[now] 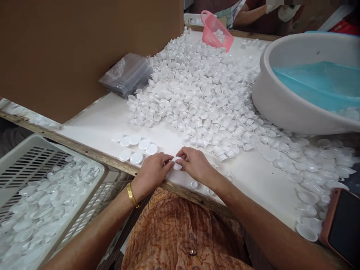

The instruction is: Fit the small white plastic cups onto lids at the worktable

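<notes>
Far left, a slotted plastic crate [104, 172] sits below the edge of the surface [92, 127], heaped with small white pieces [42, 210]. Above it rises a big brown panel [92, 48], and just to its right lies a clear-wrapped packet [126, 75]. Nearer the front edge, a loose cluster of round white discs [136, 157] lies flat. And here's the action: the left hand [152, 170], gold bracelet [131, 195] on its wrist, has its grip closed at the left edge of one white disc [177, 164], held up near the front edge. In comes the right hand [197, 163] from the other side, its grip pinched tight too, thumb and finger on the same disc! Beneath the right forearm, little white rings [194, 184] lie scattered. Beyond the hands, a great spread of tiny white cups [202, 97] sweeps away to the back, where a pink scoop [210, 32] rests with a few inside. At upper right, a co-worker's gloved hands [288, 13] show; below them, a wide pale basin [270, 86] holds a blue sheet [317, 78]. Far right, a phone [344, 225] leans in a reddish case.
</notes>
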Available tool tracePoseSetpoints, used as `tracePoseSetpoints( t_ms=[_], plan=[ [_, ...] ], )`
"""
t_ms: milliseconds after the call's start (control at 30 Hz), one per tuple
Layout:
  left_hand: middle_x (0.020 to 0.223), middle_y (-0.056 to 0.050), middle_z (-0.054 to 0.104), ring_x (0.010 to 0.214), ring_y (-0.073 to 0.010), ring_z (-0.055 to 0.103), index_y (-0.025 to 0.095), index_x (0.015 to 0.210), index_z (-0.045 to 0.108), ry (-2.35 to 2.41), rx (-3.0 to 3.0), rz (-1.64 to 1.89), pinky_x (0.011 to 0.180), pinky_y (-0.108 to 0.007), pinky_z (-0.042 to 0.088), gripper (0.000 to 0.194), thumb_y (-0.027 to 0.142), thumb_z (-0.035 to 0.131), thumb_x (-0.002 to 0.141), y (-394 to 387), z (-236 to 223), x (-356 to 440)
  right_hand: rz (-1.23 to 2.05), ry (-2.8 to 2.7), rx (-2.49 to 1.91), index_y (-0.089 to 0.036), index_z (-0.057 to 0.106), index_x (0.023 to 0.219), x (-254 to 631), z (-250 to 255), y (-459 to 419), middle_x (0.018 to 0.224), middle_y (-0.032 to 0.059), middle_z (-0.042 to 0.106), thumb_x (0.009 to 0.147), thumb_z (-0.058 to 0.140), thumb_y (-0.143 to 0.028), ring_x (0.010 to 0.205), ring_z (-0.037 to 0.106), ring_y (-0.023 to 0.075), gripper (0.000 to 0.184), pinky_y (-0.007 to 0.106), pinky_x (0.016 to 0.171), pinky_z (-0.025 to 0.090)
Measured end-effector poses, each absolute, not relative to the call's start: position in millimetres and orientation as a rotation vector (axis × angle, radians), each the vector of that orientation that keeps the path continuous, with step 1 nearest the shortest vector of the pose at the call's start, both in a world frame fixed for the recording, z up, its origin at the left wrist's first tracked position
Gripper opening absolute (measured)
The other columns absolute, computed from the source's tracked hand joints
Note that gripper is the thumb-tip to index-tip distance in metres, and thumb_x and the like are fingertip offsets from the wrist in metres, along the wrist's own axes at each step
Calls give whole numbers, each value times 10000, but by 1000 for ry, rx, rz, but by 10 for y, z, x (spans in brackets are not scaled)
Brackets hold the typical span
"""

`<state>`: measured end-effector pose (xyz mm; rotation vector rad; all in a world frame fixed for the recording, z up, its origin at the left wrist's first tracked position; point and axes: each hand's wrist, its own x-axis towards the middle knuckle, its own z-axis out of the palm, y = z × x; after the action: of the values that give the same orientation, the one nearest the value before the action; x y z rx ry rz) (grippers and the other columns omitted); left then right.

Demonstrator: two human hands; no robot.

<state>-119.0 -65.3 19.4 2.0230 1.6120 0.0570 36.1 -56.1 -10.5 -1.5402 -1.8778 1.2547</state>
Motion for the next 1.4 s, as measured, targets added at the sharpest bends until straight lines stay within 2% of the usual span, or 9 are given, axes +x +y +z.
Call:
tracePoseSetpoints(
  t_ms=[300, 467, 700, 867, 933, 1000, 1100, 1200, 1400],
  plan=[
    [747, -19, 676, 687, -164, 583, 180, 837, 660, 1676, 1746, 160, 608, -253, 378, 244, 338, 482, 782, -614, 185, -1190, 1446, -1798, -1462, -168, 609, 895, 405, -56, -564, 815, 33, 664, 879, 475, -216, 663, 634, 124, 143, 259, 658, 480],
    [644, -1, 612, 606, -143, 526, 175, 689, 586, 1720, 1753, 72, 557, -246, 326, 208, 341, 484, 762, -584, 202, -1168, 1407, -1868, -1467, -157, 623, 911, 451, -86, -575, 835, 51, 662, 817, 556, -201, 755, 635, 154, 124, 261, 671, 477],
    [531, 28, 492, 538, -118, 428, 175, 575, 502, 1685, 1756, -41, 515, -236, 257, 230, 334, 464, 738, -492, 230, -1156, 1331, -1779, -1480, -173, 597, 983, 431, -199, -580, 845, 38, 637, 797, 543, -154, 741, 627, 134, 195, 262, 693, 486],
    [511, 36, 462, 510, -107, 399, 165, 554, 506, 1595, 1705, -73, 487, -232, 254, 261, 350, 475, 737, -485, 206, -1218, 1345, -1741, -1496, -166, 590, 917, 420, -167, -581, 811, 38, 637, 767, 555, -135, 703, 619, 135, 157, 260, 660, 485],
    [557, 19, 505, 536, -121, 436, 163, 635, 565, 1640, 1746, -81, 506, -240, 287, 260, 366, 471, 767, -515, 233, -1202, 1350, -1743, -1507, -170, 583, 900, 413, -133, -582, 787, 27, 639, 767, 542, -113, 672, 615, 125, 150, 252, 652, 477],
    [688, -16, 566, 640, -157, 497, 168, 867, 615, 1769, 1889, 30, 582, -265, 350, 267, 369, 447, 816, -541, 268, -1133, 1347, -1758, -1515, -169, 578, 898, 409, -89, -585, 755, 16, 639, 769, 529, -100, 640, 613, 117, 155, 245, 644, 466],
    [908, -78, 559, 858, -208, 499, 175, 1192, 500, 1886, 2155, 351, 749, -325, 394, 360, 305, 369, 884, -511, 260, -941, 1356, -1778, -1511, -161, 579, 932, 424, -8, -598, 737, 18, 645, 792, 512, -118, 629, 619, 121, 161, 240, 639, 455],
    [1004, -110, 508, 948, -230, 446, 188, 1283, 441, 1875, 2319, 442, 812, -362, 390, 402, 243, 334, 900, -384, 125, -729, 1351, -1778, -1540, -146, 583, 918, 473, 58, -616, 737, 36, 655, 820, 458, -100, 631, 625, 129, 165, 239, 639, 449],
    [1248, -113, 390, 1099, -284, 368, 369, 1387, 285, 1971, 2480, 315, 865, -442, 334, 554, 222, 412, 867, -227, -156, -535, 1294, -1789, -1617, -138, 586, 918, 612, 76, -657, 745, 53, 649, 832, 430, -85, 659, 624, 148, 186, 251, 647, 454]
  ],
)
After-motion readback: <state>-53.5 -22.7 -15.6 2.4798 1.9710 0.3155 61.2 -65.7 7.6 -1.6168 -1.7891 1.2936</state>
